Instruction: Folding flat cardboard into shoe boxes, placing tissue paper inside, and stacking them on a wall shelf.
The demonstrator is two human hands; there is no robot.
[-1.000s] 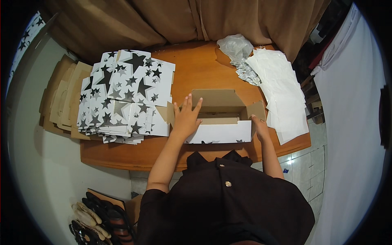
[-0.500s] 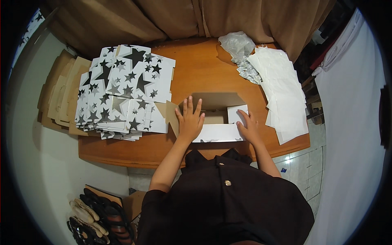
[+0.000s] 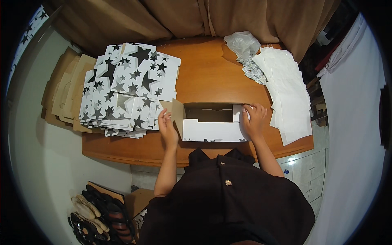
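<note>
On the far left of the desk (image 3: 200,77) lies a spread pile of star-printed cardboard (image 3: 134,87), with plain brown cardboard sheets (image 3: 67,92) further left. At the far right sit a clear plastic bag (image 3: 241,44) and crumpled silvery wrapping (image 3: 254,70), next to a long overlapping row of white sheets (image 3: 288,96). A brown curtain (image 3: 163,20) hangs behind the far edge. The half-folded box (image 3: 212,132) stands near the middle of the near edge, open upward, its brown left flap (image 3: 177,118) swung outward.

The left hand (image 3: 167,128) is just left of that flap, its fingers loosely curled and empty; whether it touches the flap is unclear. The right hand (image 3: 255,118) bends its fingers over the box's white right end, touching it; whether they clamp it cannot be told.

Black and grey stars mark the cardboard; any print on the silvery wrapping is too small to read.
</note>
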